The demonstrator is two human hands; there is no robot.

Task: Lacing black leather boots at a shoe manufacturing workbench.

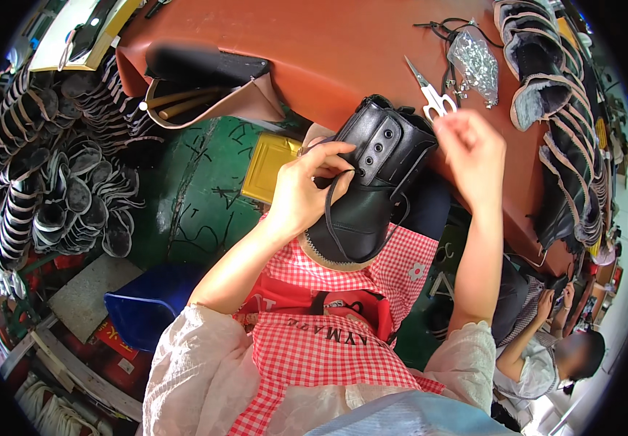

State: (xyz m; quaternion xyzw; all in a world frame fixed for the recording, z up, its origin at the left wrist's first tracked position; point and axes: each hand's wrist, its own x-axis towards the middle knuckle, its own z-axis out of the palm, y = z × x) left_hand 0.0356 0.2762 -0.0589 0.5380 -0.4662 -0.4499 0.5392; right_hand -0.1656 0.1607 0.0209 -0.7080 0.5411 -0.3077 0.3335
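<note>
A black leather boot upper with a row of metal-rimmed eyelets lies across my lap, its opening toward the table. My left hand is closed in a pinch on a thin black shoelace beside the lower eyelets. The lace loops down over the front of the upper, and another stretch of it hangs along its right side. My right hand is raised to the right of the upper, fingers drawn together; whatever they hold, if anything, cannot be made out. Just beyond those fingertips, white-handled scissors lie on the table.
On the brown-red covered table lie a clear bag of small metal parts and black laces. Stacked boot uppers line the right edge; more piles stand left. A blue bin is lower left. Another person sits at right.
</note>
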